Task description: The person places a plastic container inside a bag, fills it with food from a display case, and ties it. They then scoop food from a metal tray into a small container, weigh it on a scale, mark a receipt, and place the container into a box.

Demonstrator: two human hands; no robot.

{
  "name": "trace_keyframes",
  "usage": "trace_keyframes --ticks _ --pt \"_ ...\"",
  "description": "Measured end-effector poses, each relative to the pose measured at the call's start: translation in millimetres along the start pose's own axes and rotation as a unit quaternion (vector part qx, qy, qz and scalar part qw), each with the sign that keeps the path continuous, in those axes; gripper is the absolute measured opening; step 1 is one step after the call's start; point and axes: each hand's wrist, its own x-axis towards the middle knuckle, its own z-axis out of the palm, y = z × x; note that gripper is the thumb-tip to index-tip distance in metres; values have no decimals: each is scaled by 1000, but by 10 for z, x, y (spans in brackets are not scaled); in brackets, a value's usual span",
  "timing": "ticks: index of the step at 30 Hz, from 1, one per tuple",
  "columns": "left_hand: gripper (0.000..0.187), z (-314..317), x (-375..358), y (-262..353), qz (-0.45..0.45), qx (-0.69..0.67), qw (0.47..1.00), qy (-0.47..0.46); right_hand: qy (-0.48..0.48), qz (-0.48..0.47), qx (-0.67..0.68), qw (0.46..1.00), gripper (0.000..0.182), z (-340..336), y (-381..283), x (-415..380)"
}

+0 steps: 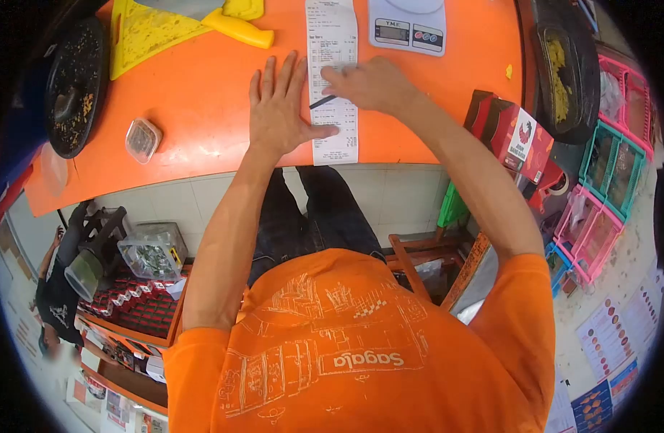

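A long printed receipt [333, 148] lies flat on the orange tabletop [202, 108], running away from me. My left hand [278, 108] rests palm down along its left edge. Those fingers are stretched out, and the thumb lies across the paper. Over the receipt's middle, my right hand [372, 85] is closed round a thin black pen [322, 102]. The pen's dark shaft shows at the left below the fingers, against the print; its grip inside the hand is hidden.
Beyond my right hand stands a white digital scale [408, 32]. A yellow-handled knife [238, 29] lies on a yellow cutting board [151, 36]. At left are a small lidded tub [143, 140] and a black pan [76, 86]. Red boxes [509, 137] stand at right. Another person [61, 289] is at lower left.
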Motion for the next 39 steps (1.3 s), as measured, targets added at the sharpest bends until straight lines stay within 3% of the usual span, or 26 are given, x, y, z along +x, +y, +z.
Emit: trace_keyframes --ticks 1,3,7,9,10,12,16,17,18,19,21,22,24,28,30,31,33,36,39 --pt "126 -9 2 5 -4 29 999 -15 -1 3 1 1000 24 162 -7 -65" --pt "126 -2 8 10 -8 58 998 -30 161 16 67 984 27 374 -29 -163" --pt "118 9 -12 2 0 14 1000 1 192 72 150 967 29 395 -92 -455" --pt "115 -2 23 4 10 32 999 0 141 167 192 957 27 320 -159 -590" --pt "112 -1 27 11 10 39 999 -5 142 172 192 956 27 281 -160 -607" --pt "109 -9 0 27 16 46 999 -16 -68 238 149 957 25 183 -193 -623" --pt "109 -19 18 61 16 37 999 -11 -86 324 146 931 23 63 -293 -724" --pt "109 -17 26 53 10 45 999 -13 74 298 319 897 20 72 -323 -799" --pt "109 -14 42 45 7 45 999 -12 229 255 476 810 19 116 -347 -831" --pt "110 -14 43 45 8 44 999 -10 227 255 477 810 19 219 -415 -758" --pt "110 -11 10 56 10 44 999 -15 413 297 669 542 16 451 -676 -504" --pt "111 -5 23 53 11 43 999 -10 414 297 670 540 16 501 -748 -427" --pt "111 -1 40 44 10 44 999 -8 453 295 695 473 16 564 -863 -300" --pt "111 21 5 36 11 43 999 -10 484 328 659 474 14 578 -911 -189" --pt "111 21 20 27 15 39 999 -2 439 318 567 620 12 516 -890 -234" --pt "111 17 9 33 14 38 999 -5 440 319 566 620 12 520 -891 -224" --pt "111 8 27 32 10 37 999 -3 493 350 599 525 10 554 -881 -178" --pt "111 -2 30 39 7 44 999 -16 502 277 587 571 10 618 -929 -201" --pt "112 7 18 28 9 38 999 -7 515 319 527 597 12 622 -916 -262"
